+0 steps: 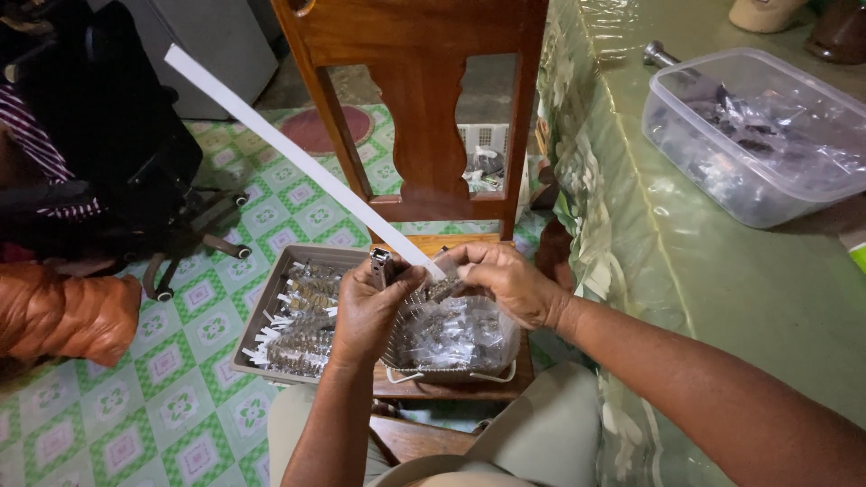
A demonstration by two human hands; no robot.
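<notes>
Left hand [365, 307] and right hand [505, 281] close together over the wooden chair [424, 135] seat, fingertips nearly meeting. Left hand pinches the near end of a long white paper strip [298, 153] and also grips a small dark metal tool [382, 267], likely a stapler, can't tell for sure. Strip runs off toward 10 o'clock, rising past the chair back. Right hand curled, fingers closed on a small dark bundle [444, 289] right at the strip's end; what it is made of is too small to tell.

Directly under both hands: wire basket [451, 372] on the chair seat, holding a clear plastic bag [456, 334] filled with small dark pieces in clear wrapping. At 9 o'clock of the hands, touching the basket side: grey shallow tray [262, 311], holding rows of small dark bundles with white paper tabs, stacked toward its near-left corner.

At 2 o'clock, well apart: clear plastic tub [758, 135] on a table under a green cloth [722, 298], tub holds dark pieces in clear wrap. Metal handle sticks out behind the tub's far-left corner.

At 9–10 o'clock, far: black office chair [117, 135] on green patterned floor [162, 397]; brown bag [63, 316] at left edge.
</notes>
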